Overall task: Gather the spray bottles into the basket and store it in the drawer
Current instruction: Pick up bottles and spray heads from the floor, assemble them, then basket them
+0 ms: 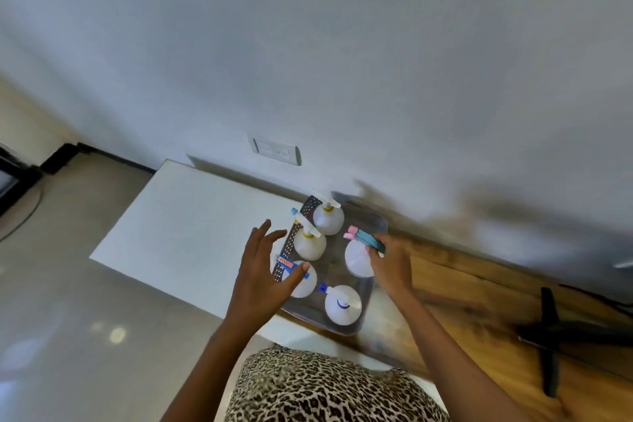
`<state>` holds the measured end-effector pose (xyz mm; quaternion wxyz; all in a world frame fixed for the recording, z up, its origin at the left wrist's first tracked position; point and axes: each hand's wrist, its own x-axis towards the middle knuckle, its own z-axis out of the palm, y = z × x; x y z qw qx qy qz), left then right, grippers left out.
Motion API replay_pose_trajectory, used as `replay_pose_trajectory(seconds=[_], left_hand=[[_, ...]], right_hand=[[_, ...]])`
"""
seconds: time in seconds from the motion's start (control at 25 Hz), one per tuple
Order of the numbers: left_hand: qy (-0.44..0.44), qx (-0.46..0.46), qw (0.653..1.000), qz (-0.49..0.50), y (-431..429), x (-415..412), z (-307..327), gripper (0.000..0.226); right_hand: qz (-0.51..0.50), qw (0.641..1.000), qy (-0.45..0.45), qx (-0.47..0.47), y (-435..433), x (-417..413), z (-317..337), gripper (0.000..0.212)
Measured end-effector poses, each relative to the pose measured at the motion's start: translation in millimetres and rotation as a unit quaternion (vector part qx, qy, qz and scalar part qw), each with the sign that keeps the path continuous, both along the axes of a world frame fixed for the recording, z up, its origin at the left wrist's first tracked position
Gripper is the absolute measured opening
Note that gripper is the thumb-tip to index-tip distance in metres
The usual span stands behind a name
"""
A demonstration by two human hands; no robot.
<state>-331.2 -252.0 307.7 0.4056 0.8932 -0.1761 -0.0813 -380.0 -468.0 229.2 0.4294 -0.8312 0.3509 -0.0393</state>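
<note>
A: Hands first: our left hand point(262, 271) hovers spread wide beside the basket point(368, 298) on the white counter point(191, 226)

B: Five white spray bottles stand inside; our right hand point(388, 262) grips the blue-triggered bottle point(358, 259)

A: Loaded, the grey basket probably feels hefty and flexes; we should lift by both side rims

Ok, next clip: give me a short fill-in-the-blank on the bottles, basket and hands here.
1. The grey perforated plastic basket holds ____ white spray bottles.
2. The right hand grips the bottle with the teal trigger and ____ nozzle.
3. The left hand hovers with fingers spread and holds ____.
4. The basket stands on the white tabletop, next to a ____ surface.

Missing words: five; pink; nothing; wooden
</note>
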Motion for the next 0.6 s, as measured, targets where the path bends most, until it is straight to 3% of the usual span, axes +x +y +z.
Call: replay_pose_trajectory(seconds=[0.4,0.6], left_hand=[[0.029,0.027,0.999,-0.011,10.1,51.7,-2.1,0.066],[0.039,0.027,0.999,-0.024,17.3,64.6,-10.8,0.056]], right_hand=[[0.012,0.994,0.082,0.066,6.0,32.5,-51.5,0.036],[0.009,0.992,0.107,0.073,7.6,38.0,-65.9,0.034]])
